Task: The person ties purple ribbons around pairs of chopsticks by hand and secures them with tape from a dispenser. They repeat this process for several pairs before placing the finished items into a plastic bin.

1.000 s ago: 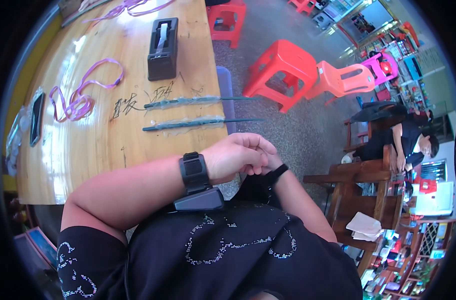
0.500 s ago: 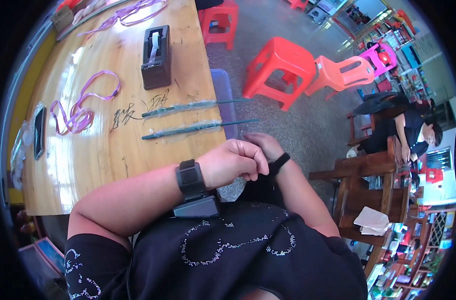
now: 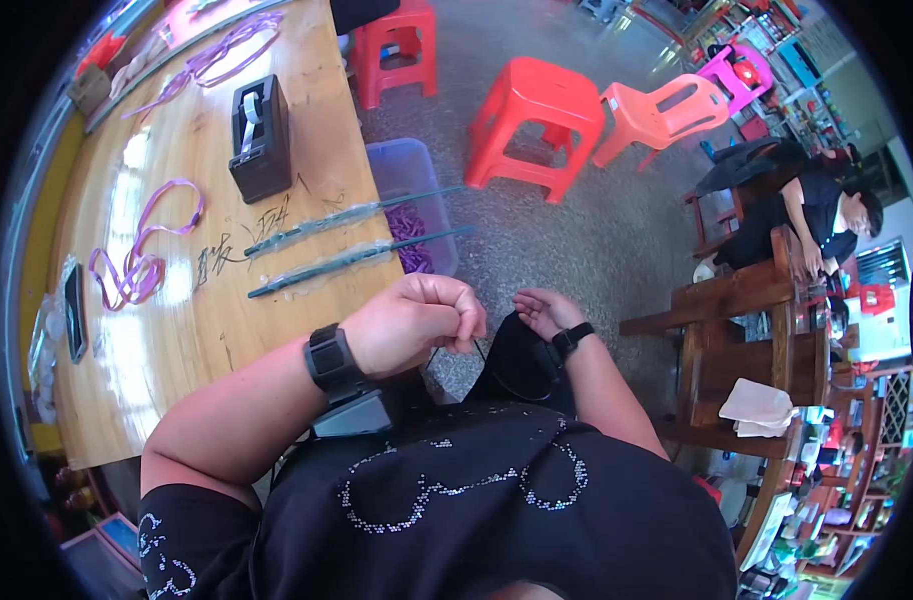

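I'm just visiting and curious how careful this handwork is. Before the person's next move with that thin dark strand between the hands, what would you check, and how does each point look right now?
1. Left hand grips the thin dark strand: ok, fingers pinched shut on it.
2. Right hand has the other end: cannot tell, its fingers curl near the strand but the contact is hidden.
3. Strand free of knots: cannot tell, too thin to see.
4. Two long green sticks stay on the wooden table: not ok, their tips overhang the edge.
5. Black tape dispenser stands apart from the hands: ok.
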Action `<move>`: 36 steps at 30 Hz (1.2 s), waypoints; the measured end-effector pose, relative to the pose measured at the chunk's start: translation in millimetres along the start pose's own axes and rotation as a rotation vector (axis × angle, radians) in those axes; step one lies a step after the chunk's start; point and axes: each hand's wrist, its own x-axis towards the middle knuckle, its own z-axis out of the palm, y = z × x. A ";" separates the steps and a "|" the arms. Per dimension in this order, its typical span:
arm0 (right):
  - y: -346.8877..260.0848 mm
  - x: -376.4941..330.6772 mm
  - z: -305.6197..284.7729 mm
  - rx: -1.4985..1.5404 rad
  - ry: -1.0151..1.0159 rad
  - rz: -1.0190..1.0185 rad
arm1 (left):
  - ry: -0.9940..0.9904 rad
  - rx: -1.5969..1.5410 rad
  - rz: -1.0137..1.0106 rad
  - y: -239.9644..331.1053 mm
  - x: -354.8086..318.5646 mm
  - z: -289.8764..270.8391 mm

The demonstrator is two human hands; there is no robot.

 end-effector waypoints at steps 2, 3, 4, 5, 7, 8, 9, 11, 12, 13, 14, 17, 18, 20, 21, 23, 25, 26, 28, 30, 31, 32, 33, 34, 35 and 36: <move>1.4 4.9 -5.3 0.014 -0.036 -0.001 | -0.016 -0.009 0.004 -1.1 -0.2 -1.4; 2.2 6.3 -7.9 0.022 -0.071 0.001 | -0.029 -0.024 0.013 -1.5 -0.6 -1.6; 3.2 7.1 -10.9 0.024 -0.071 -0.001 | -0.031 -0.022 0.011 -0.9 -1.4 -0.8; 3.0 6.7 -10.0 0.034 -0.075 -0.003 | -0.029 -0.023 0.010 0.0 -2.1 -0.3; 2.6 5.8 -8.3 0.043 -0.078 -0.005 | -0.028 -0.024 0.010 1.0 -3.6 -0.3; 2.1 5.0 -7.6 0.042 -0.072 -0.002 | -0.031 -0.024 0.005 1.3 -4.4 -0.3; 1.7 4.6 -7.2 0.041 -0.066 0.000 | -0.035 -0.025 0.000 1.5 -5.0 -0.4; 1.6 4.7 -7.5 0.041 -0.063 0.000 | -0.039 -0.013 -0.001 1.9 -5.9 -1.0; 1.6 4.7 -7.8 0.041 -0.062 0.001 | -0.041 0.000 -0.003 2.0 -6.2 -1.2; 1.6 4.5 -8.2 0.041 -0.061 0.001 | -0.042 -0.001 -0.003 2.2 -6.4 -0.9; 1.5 4.2 -7.8 0.042 -0.068 -0.002 | -0.041 0.002 -0.008 2.6 -6.6 -0.5; 1.2 3.1 -6.4 0.041 -0.066 -0.006 | -0.039 0.013 -0.016 2.7 -6.6 -0.9; 1.2 2.8 -6.1 0.039 -0.057 -0.008 | -0.036 0.022 -0.019 2.6 -6.4 -1.2; 1.1 3.1 -5.8 0.041 -0.057 -0.009 | -0.042 0.016 -0.012 1.7 -6.2 -1.6; 1.1 3.2 -5.7 0.041 -0.058 -0.009 | -0.046 0.009 -0.004 1.3 -6.4 -1.8; 1.9 3.5 -7.2 0.045 -0.065 -0.008 | -0.048 0.010 -0.004 1.5 -6.9 -1.7; 2.1 4.4 -9.0 0.048 -0.071 -0.008 | -0.050 0.012 -0.003 1.8 -6.4 -1.5; 2.4 4.7 -9.1 0.047 -0.076 -0.009 | -0.050 0.015 -0.003 1.7 -6.5 -1.4; 2.7 5.1 -9.5 0.047 -0.082 -0.009 | -0.051 0.019 -0.002 1.7 -6.8 -1.1; 2.6 5.5 -9.3 0.034 -0.071 -0.011 | -0.048 0.016 -0.007 1.8 -6.8 -1.0; 2.8 5.6 -9.2 0.034 -0.071 -0.012 | -0.048 0.016 -0.006 2.0 -6.8 -0.7; 3.1 5.8 -9.3 0.037 -0.065 -0.011 | -0.039 0.023 -0.012 2.2 -6.9 -0.3; 3.3 6.0 -9.4 0.041 -0.058 -0.009 | -0.030 0.030 -0.018 2.3 -7.0 0.0; 3.2 6.2 -9.6 0.041 -0.058 -0.010 | -0.030 0.030 -0.018 2.2 -6.9 -0.1; 3.2 6.2 -9.8 0.042 -0.060 -0.008 | -0.030 0.027 -0.017 2.0 -6.9 -0.1; 3.2 6.3 -10.0 0.043 -0.062 -0.006 | -0.030 0.025 -0.016 1.8 -6.8 -0.1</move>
